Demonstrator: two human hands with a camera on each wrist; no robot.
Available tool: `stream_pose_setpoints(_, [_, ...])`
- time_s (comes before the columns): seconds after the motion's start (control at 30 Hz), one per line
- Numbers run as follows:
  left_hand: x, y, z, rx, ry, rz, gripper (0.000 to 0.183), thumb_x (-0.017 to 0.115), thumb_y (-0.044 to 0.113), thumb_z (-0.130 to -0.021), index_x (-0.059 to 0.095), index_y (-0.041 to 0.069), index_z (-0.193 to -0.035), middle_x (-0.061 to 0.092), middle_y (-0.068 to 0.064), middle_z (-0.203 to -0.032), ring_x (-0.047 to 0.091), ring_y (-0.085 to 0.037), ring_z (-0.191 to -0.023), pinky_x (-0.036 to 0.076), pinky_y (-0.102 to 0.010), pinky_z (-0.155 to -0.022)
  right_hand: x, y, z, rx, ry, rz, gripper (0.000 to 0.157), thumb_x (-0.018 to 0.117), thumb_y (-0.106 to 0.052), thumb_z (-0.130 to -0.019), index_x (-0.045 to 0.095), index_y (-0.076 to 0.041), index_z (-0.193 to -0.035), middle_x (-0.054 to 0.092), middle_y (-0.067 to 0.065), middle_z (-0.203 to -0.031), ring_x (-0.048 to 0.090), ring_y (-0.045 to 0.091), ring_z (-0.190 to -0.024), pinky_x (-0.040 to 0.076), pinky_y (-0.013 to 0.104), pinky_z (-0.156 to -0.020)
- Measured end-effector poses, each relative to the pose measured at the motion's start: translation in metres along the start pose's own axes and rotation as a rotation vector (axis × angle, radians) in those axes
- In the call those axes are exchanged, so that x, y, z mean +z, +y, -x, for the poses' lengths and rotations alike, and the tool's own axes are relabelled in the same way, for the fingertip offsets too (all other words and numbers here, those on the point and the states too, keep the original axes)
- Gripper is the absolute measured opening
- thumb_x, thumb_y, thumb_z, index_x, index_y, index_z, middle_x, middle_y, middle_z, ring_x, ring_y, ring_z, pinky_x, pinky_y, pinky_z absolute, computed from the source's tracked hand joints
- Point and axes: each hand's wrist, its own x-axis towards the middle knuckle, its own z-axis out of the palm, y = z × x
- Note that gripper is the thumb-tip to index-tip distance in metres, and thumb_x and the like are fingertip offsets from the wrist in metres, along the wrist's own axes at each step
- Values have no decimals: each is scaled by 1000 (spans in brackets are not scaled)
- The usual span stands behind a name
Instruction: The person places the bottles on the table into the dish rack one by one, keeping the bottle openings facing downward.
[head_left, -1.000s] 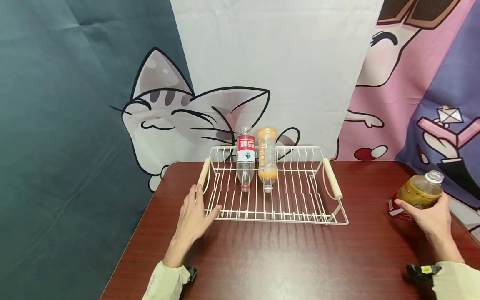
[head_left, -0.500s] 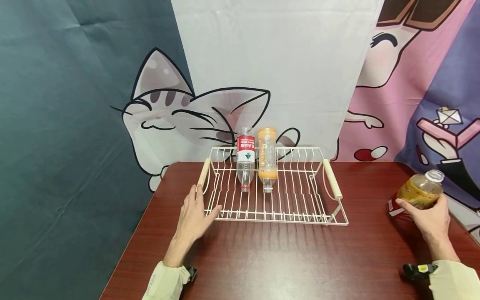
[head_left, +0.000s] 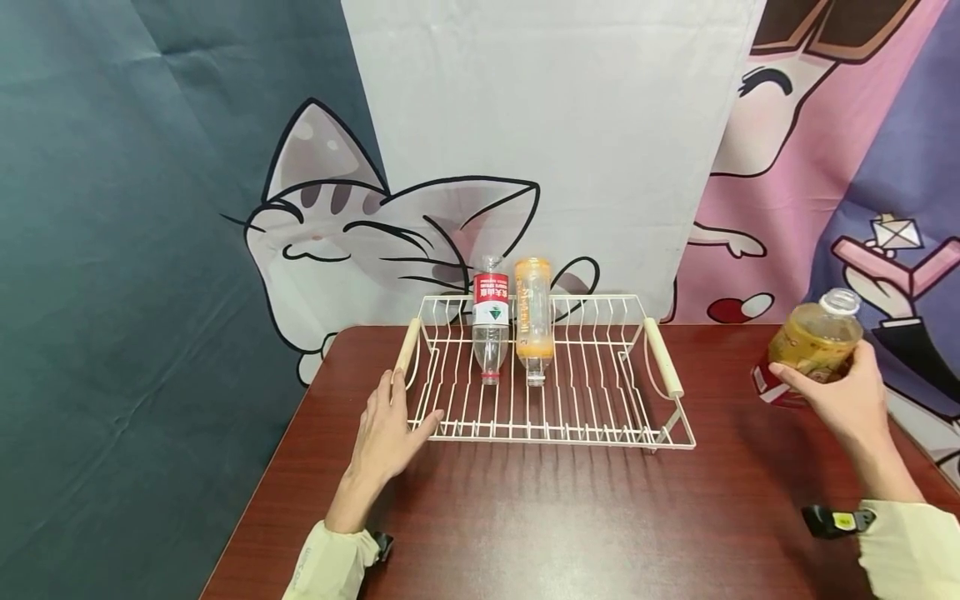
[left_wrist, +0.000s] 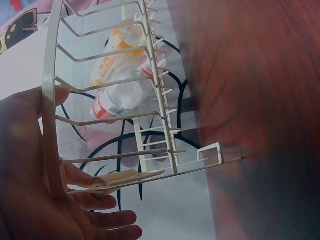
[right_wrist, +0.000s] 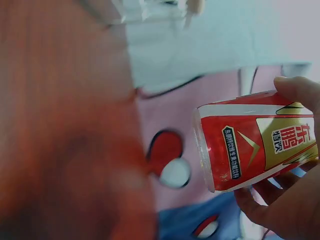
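Observation:
My right hand (head_left: pixel 847 396) grips a plastic drink bottle (head_left: pixel 813 337) with a red and gold label and a clear, uncapped neck. It leans to the right above the table, its base visible in the right wrist view. At the left front corner of a white wire dish rack (head_left: pixel 555 433), my left hand (head_left: pixel 386 437) rests with fingers extended along the side near the pale handle (head_left: pixel 408 343). Its thumb lies at the front rail. Two bottles lie neck-down in the rack: one clear with a red and white label (head_left: pixel 491 300), one with an orange label (head_left: pixel 534 308).
The rack stands on a dark red-brown table (head_left: pixel 570 517), a second pale handle (head_left: pixel 663 358) on its right side. Behind the table hangs a cartoon-printed cloth (head_left: pixel 600 125). Bare tabletop lies between the rack and the bottle in my right hand.
My right hand has lifted the red and gold drink bottle and moved it a little left and away from me. The left hand and the rack have stayed in place.

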Motion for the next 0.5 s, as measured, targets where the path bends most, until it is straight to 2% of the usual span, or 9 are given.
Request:
stream_pose_setpoints(0.17, [-2,0,0,0,-5,-2,100,66,55,-87,23,-8,-152,24,-30,-154,32,-47,-135,34,-63,-102,2,-36,-3,-107,-50,59,88,81,-31,-80,31,-2,-147,44,22,-133,43,32,-113,35,22,-85])
stream_pose_setpoints(0.23, [-4,0,-1,2,0,-3,99,66,54,-88,24,-8,-152,24,-30,-154,30,-47,-136,33,-64,-103,3,-51,-2,-148,-66,72,88,82,-32,-79,32,-2,-146,46,22,-131,45,30,-109,34,21,-80])
stream_pose_setpoints(0.3, [-6,2,-2,12,16,-10,98,66,54,-88,24,-8,-152,24,-31,-154,28,-47,-137,30,-64,-104,5,-66,-1,-188,-89,60,88,83,-31,-78,34,-2,-145,47,22,-129,48,20,-102,35,19,-77])
stream_pose_setpoints(0.4, [-10,10,-5,43,72,-12,95,66,52,-88,27,-8,-150,25,-31,-153,22,-47,-139,24,-64,-107,11,-89,2,-256,-112,29,85,86,-27,-75,39,-3,-142,52,20,-122,44,0,-91,33,17,-72])
stream_pose_setpoints(0.5, [-15,25,-10,100,155,10,91,68,49,-87,33,-8,-148,29,-30,-151,19,-47,-140,19,-64,-108,20,-111,7,-320,-161,5,83,87,-24,-74,42,-3,-140,55,21,-117,45,-4,-87,36,18,-70])
